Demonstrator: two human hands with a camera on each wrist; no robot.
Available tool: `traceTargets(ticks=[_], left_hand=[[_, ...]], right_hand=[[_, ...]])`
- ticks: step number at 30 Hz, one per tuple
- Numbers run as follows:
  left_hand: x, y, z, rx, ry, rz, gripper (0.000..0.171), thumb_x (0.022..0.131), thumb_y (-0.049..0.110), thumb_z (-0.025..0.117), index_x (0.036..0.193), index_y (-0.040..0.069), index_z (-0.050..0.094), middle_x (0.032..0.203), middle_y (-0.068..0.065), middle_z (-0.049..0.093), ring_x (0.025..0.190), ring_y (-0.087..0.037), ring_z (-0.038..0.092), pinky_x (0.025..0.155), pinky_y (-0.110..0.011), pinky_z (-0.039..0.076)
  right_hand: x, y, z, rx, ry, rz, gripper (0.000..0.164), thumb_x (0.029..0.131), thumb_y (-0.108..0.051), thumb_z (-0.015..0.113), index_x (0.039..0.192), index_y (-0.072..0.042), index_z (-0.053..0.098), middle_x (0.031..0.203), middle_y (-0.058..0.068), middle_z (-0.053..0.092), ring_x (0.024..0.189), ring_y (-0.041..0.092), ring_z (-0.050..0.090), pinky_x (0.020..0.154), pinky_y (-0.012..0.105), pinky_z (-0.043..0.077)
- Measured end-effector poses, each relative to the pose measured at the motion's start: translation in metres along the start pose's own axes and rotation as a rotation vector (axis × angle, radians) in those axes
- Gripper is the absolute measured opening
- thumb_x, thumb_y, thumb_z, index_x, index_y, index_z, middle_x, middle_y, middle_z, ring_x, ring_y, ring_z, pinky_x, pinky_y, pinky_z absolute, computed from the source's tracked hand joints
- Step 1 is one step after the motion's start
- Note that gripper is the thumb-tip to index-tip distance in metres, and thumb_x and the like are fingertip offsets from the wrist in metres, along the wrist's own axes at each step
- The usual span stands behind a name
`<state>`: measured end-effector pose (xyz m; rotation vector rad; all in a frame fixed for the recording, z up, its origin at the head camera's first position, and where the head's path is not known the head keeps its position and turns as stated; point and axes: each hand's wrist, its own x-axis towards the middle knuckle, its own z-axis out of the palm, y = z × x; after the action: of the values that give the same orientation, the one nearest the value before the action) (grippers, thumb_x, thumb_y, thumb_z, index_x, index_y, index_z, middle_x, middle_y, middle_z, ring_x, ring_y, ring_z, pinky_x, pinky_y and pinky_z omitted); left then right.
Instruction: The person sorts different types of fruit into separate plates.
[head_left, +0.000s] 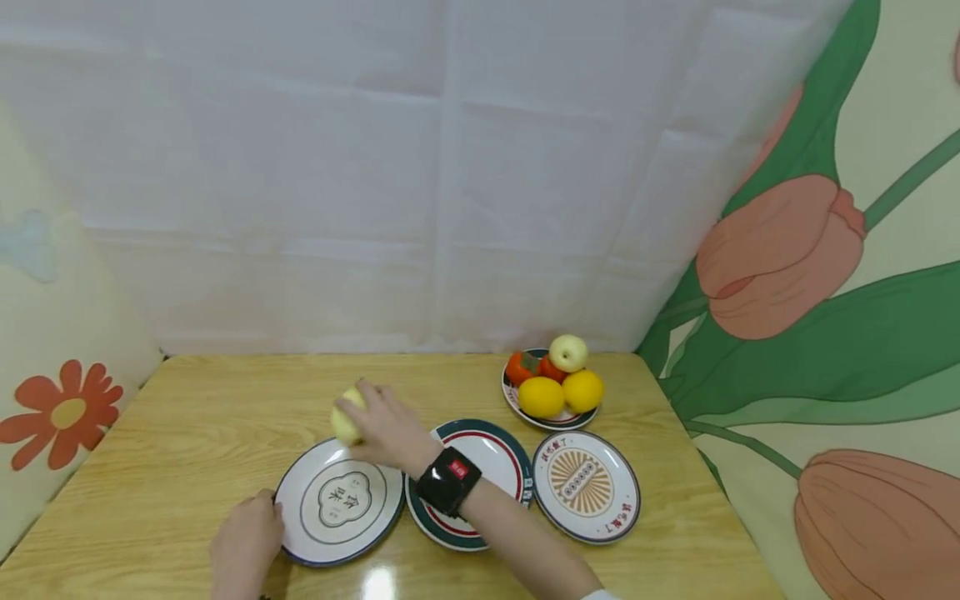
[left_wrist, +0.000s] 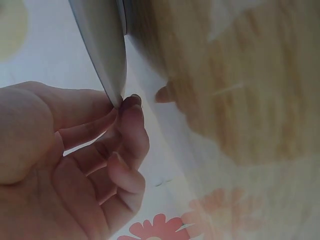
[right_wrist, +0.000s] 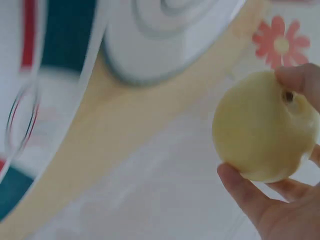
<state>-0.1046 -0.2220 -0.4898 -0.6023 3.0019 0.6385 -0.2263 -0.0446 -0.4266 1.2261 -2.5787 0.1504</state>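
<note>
1. I see the right grip (head_left: 392, 429) holding a pale yellow fruit (head_left: 345, 422) near the leftmost plate's (head_left: 303, 504) far rim.
2. The left grip (head_left: 249, 536) pinches that plate's left edge.
3. Farther back, a fruit-laden dish (head_left: 555, 422) sits on the surface (head_left: 202, 417).

From here, loads of room far L of frame, bare tabletop (head_left: 161, 442). L hand (head_left: 247, 533) blocks lower L tho. Ctr's jammed, R forearm (head_left: 528, 533) crosses the green-rimmed plate (head_left: 491, 446). Fruit pile (head_left: 551, 392) R of ctr sticks up, barely a gap to small plate (head_left: 583, 485) below.
</note>
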Motion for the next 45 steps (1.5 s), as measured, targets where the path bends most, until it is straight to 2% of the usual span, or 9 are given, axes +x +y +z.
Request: traceTargets(ticks=[8,16,22,26,27,33,34,36,45], left_hand=[[0.001,0.003,0.0,-0.017,0.01,0.03,0.026,0.088,0.007,0.049,0.105,-0.012,0.054,0.095,-0.035,0.059,0.082,-0.051,0.057,0.058,-0.051,0.045],[0.002,-0.001,0.0,-0.008,-0.005,0.02,0.026,0.088,0.007,0.049,0.107,-0.011,0.052,0.096,-0.036,0.058,0.08,-0.051,0.057,0.058,-0.051,0.045],[0.001,-0.005,-0.002,-0.015,-0.034,0.03,0.026,0.089,0.008,0.048,0.106,-0.01,0.052,0.097,-0.036,0.057,0.081,-0.051,0.057,0.058,-0.051,0.045],[0.002,-0.004,-0.002,-0.014,-0.062,0.021,0.027,0.09,0.009,0.047,0.108,-0.009,0.052,0.1,-0.037,0.056,0.084,-0.052,0.057,0.06,-0.052,0.046],[0.003,-0.004,-0.002,-0.011,-0.067,0.016,0.027,0.09,0.009,0.047,0.109,-0.01,0.052,0.1,-0.036,0.056,0.084,-0.052,0.057,0.06,-0.052,0.046],[0.004,-0.004,0.0,-0.012,-0.079,0.018,0.026,0.09,0.008,0.048,0.108,-0.01,0.051,0.098,-0.037,0.056,0.083,-0.052,0.057,0.059,-0.051,0.046],[0.004,-0.004,0.0,-0.013,-0.079,0.02,0.026,0.09,0.008,0.048,0.108,-0.011,0.051,0.098,-0.037,0.056,0.083,-0.052,0.057,0.059,-0.051,0.046],[0.004,-0.004,0.001,-0.012,-0.079,0.018,0.026,0.09,0.008,0.048,0.108,-0.011,0.051,0.098,-0.036,0.056,0.082,-0.051,0.057,0.059,-0.051,0.046],[0.003,-0.005,0.001,-0.022,-0.039,0.048,0.023,0.089,0.007,0.048,0.104,-0.011,0.053,0.094,-0.037,0.057,0.077,-0.051,0.058,0.055,-0.05,0.044]], right_hand=[[-0.001,-0.051,0.029,-0.103,-0.207,-0.142,0.07,0.072,-0.051,0.069,0.132,-0.038,0.034,0.13,-0.004,0.038,0.104,0.01,0.048,0.056,0.014,0.042],[-0.003,-0.059,0.041,-0.153,-0.168,-0.164,0.067,0.071,-0.052,0.068,0.129,-0.039,0.036,0.127,-0.005,0.04,0.105,0.011,0.047,0.052,0.015,0.041],[-0.006,-0.047,0.031,-0.088,-0.225,-0.145,0.077,0.07,-0.069,0.059,0.136,-0.044,0.028,0.14,-0.005,0.033,0.118,0.014,0.045,0.076,0.023,0.048],[-0.006,0.004,0.007,0.062,-0.283,-0.014,0.074,0.079,-0.071,0.043,0.142,-0.04,0.021,0.151,0.0,0.022,0.137,0.025,0.029,0.106,0.042,0.033],[0.0,0.036,0.02,0.09,-0.262,0.037,0.073,0.082,-0.069,0.041,0.144,-0.036,0.02,0.152,0.003,0.02,0.139,0.027,0.024,0.11,0.044,0.025],[-0.021,0.177,-0.016,-0.029,0.001,0.431,0.064,0.083,-0.048,0.058,0.137,-0.019,0.039,0.141,0.013,0.039,0.13,0.039,0.035,0.103,0.055,0.03],[-0.035,0.186,-0.039,-0.065,0.017,0.498,0.065,0.081,-0.047,0.062,0.136,-0.018,0.041,0.139,0.014,0.042,0.126,0.041,0.039,0.1,0.056,0.032],[-0.053,0.218,-0.039,-0.084,0.032,0.607,0.068,0.077,-0.046,0.067,0.133,-0.014,0.044,0.137,0.017,0.043,0.124,0.043,0.039,0.101,0.058,0.029],[-0.102,0.264,-0.027,0.108,-0.011,0.794,0.072,0.074,-0.039,0.072,0.132,-0.008,0.044,0.131,0.027,0.041,0.114,0.046,0.045,0.093,0.056,0.038]])
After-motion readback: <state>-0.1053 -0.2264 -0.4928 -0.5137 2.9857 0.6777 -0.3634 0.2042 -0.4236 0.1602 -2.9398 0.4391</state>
